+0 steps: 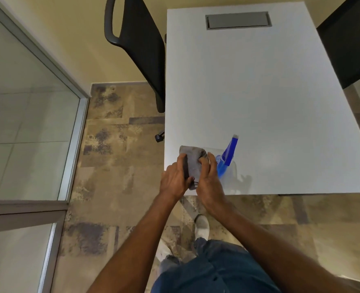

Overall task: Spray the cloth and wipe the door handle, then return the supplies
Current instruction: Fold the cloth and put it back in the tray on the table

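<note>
Head view: both hands, left hand [176, 178] and right hand [208, 182], clamp the cloth [192, 158] over the desk [259, 92] corner, beside the bottle [227, 157]. Soft, light, floppy; best pinched by its folded edges.

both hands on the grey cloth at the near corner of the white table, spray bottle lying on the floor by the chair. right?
Not quite. The spray bottle is not on the floor: the head view shows it on the white table, just right of the cloth. The rest holds: the left hand and right hand both hold the grey cloth at the table's near corner.
</note>
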`<state>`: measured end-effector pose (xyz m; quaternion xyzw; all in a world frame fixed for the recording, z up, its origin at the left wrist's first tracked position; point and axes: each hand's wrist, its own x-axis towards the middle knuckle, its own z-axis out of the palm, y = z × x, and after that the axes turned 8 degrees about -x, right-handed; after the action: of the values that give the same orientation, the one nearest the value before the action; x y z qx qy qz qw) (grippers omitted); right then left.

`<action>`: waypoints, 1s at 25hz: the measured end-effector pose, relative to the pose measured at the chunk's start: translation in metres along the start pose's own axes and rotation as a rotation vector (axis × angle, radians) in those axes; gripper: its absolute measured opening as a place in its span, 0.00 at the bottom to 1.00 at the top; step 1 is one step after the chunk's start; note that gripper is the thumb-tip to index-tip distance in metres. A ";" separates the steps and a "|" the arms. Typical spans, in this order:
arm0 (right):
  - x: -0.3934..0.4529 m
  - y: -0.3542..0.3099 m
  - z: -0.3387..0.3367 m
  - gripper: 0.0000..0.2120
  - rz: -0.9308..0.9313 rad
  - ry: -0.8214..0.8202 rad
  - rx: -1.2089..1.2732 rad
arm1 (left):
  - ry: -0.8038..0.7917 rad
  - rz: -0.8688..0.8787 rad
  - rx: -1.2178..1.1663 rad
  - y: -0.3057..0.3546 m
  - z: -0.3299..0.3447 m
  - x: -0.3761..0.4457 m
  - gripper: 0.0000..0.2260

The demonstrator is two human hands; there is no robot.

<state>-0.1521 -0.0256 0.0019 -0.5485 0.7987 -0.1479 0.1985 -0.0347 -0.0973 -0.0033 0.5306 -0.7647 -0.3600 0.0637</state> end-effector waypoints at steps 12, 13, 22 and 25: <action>0.031 0.011 0.032 0.27 -0.019 -0.103 -0.363 | -0.050 0.004 0.360 -0.003 0.016 0.021 0.23; 0.034 0.012 0.036 0.26 -0.019 -0.128 -0.382 | -0.052 0.014 0.383 -0.004 0.017 0.022 0.22; 0.061 0.023 0.053 0.17 -0.002 -0.437 -0.566 | -0.180 0.070 0.517 -0.009 0.028 0.036 0.10; 0.067 0.026 0.054 0.15 0.002 -0.498 -0.595 | -0.252 0.040 0.549 -0.010 0.032 0.040 0.11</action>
<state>-0.1686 -0.0804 -0.0675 -0.6004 0.7346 0.2281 0.2188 -0.0595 -0.1182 -0.0441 0.4642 -0.8455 -0.2014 -0.1703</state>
